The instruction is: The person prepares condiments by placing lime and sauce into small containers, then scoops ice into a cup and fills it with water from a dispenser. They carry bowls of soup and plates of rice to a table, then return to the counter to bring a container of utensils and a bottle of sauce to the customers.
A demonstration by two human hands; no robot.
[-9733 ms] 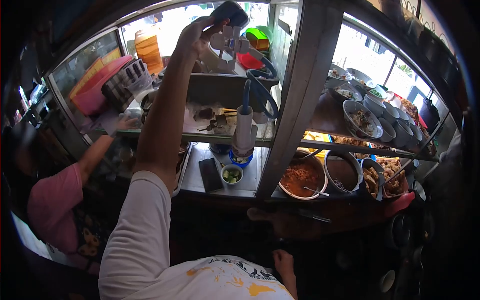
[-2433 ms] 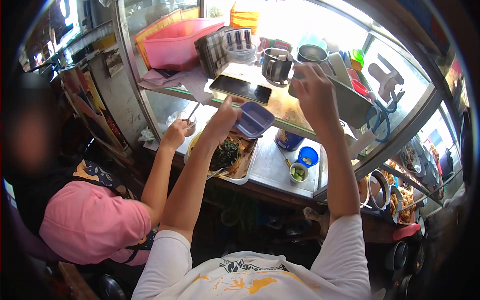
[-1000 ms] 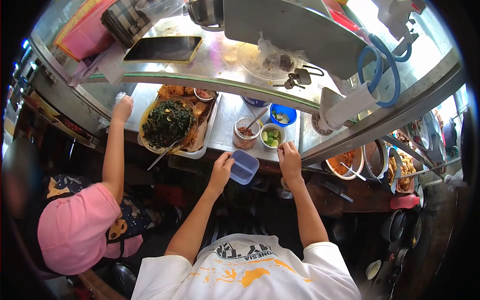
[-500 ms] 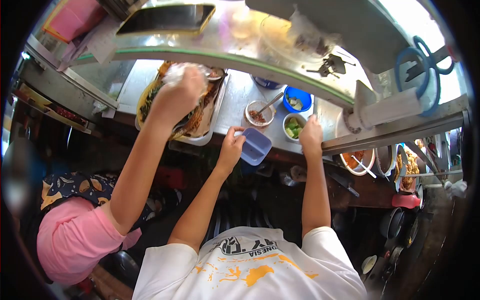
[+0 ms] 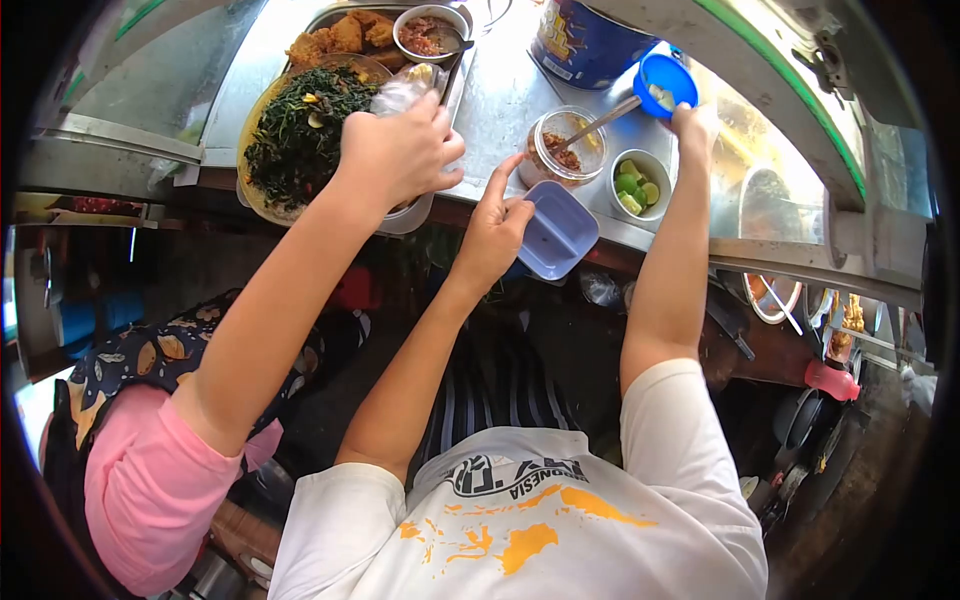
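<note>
My left hand (image 5: 494, 232) grips the edge of a small lavender divided dish (image 5: 572, 215), its two compartments showing no food. The raised index finger of that hand is close to a clear jar (image 5: 592, 158) of red-brown relish with a spoon (image 5: 612, 112) in it. Farther off, my right hand (image 5: 694, 128) holds a small blue bowl (image 5: 672, 72), tilted, with pale pieces inside. A white bowl of cut green limes (image 5: 637, 184) stands between the jar and my right forearm.
At left, a co-worker's hand (image 5: 395, 150) with clear plastic reaches over a plate of cooked greens (image 5: 300, 125). Behind are fried pieces (image 5: 345, 38) and a bowl of red relish (image 5: 425, 38). A dark blue tub (image 5: 590, 45) and the glass frame (image 5: 800, 110) bound the counter.
My right hand has gone from beside the lime bowl to the blue bowl, now held and tilted. The view has shifted; my left hand still holds the dish.
</note>
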